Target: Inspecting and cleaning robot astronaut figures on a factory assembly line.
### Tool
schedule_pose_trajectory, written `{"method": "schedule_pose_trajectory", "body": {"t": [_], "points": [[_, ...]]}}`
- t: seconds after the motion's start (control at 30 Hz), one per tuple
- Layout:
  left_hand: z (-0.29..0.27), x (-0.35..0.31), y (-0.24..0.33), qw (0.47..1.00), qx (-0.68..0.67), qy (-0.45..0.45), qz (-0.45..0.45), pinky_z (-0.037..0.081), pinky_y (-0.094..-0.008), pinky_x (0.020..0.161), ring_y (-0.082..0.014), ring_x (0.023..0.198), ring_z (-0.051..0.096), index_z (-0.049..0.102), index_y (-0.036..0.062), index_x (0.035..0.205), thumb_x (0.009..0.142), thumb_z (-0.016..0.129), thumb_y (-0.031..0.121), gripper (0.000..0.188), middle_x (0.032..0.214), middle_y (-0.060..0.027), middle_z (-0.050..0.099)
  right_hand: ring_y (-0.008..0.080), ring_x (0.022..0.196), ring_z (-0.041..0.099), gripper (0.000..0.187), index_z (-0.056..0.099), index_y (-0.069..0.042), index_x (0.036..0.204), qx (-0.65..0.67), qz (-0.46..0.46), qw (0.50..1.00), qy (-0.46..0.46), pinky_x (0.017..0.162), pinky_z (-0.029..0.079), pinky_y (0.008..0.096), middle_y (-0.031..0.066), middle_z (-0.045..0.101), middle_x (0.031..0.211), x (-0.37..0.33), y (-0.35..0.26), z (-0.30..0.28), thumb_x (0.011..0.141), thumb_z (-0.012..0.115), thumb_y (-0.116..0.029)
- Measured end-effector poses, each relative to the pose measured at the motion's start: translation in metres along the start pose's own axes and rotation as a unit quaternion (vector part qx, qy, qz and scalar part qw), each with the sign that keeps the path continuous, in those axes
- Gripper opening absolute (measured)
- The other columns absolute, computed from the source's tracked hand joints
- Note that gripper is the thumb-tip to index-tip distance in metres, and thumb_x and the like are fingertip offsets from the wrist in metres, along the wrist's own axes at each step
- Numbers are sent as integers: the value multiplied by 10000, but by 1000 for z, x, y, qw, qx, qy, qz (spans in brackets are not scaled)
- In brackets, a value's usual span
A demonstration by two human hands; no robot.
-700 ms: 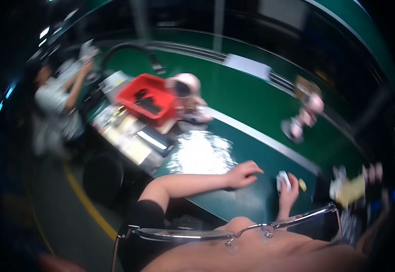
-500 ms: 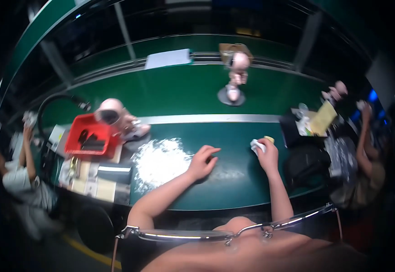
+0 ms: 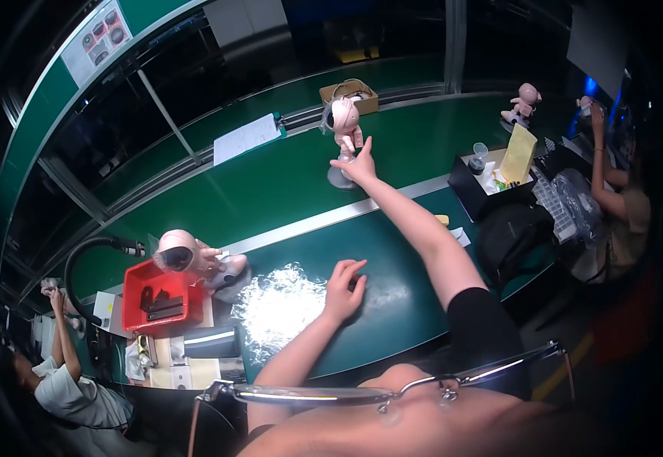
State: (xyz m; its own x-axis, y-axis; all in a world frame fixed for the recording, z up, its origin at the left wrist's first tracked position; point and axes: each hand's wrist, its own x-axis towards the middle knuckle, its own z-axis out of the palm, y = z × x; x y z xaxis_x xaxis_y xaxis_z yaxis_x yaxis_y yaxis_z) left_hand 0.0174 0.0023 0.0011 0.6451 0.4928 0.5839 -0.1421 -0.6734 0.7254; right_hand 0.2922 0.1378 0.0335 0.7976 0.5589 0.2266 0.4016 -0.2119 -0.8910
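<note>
A pink astronaut-like figurine [image 3: 345,120] on a round grey base stands on the green strip beyond the metal rail. My right hand [image 3: 360,165] reaches to its lower part with thumb and index finger spread; whether they touch it I cannot tell. My left hand [image 3: 344,291] hovers empty above the green tabletop, its fingers loosely bent and apart. Beside a red bin [image 3: 165,305] at the left stands another pink figurine [image 3: 186,253] with a dark visor, on a grey base. A white crumpled wipe [image 3: 461,237] and a yellow piece [image 3: 442,220] lie beneath my right forearm.
A clipboard with paper [image 3: 246,140] and a cardboard box [image 3: 369,100] are at the back. At the right sit a black box [image 3: 464,186], a black bag [image 3: 522,244] and a third figurine [image 3: 526,103]. A black flexible hose [image 3: 72,266] curves at the left. People work at both sides.
My right hand has let go of the wipe and stretched forward to the far figurine. My left hand stays over the tabletop. The whole view has turned and shifted.
</note>
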Motion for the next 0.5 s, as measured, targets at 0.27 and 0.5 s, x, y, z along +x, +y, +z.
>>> {"method": "schedule_pose_trajectory", "body": {"t": [0.27,0.5], "points": [[-6,-1,-4,999,-11,36,2,485,-270,666,-189,704,563,580,35,1120,782,601,-13,342,1014,-130,528,257,955,598,789,358,-24,1190,171,-16,985,12,837,483,350,149,563,1060,7,10,24,548,810,-85],[-15,1,-8,985,71,153,41,258,-430,1061,-396,1278,305,241,-54,1362,783,630,119,719,1374,-256,296,173,966,601,716,420,-45,1234,296,31,935,-194,834,501,327,89,575,1092,-133,-38,-76,593,728,35]]}}
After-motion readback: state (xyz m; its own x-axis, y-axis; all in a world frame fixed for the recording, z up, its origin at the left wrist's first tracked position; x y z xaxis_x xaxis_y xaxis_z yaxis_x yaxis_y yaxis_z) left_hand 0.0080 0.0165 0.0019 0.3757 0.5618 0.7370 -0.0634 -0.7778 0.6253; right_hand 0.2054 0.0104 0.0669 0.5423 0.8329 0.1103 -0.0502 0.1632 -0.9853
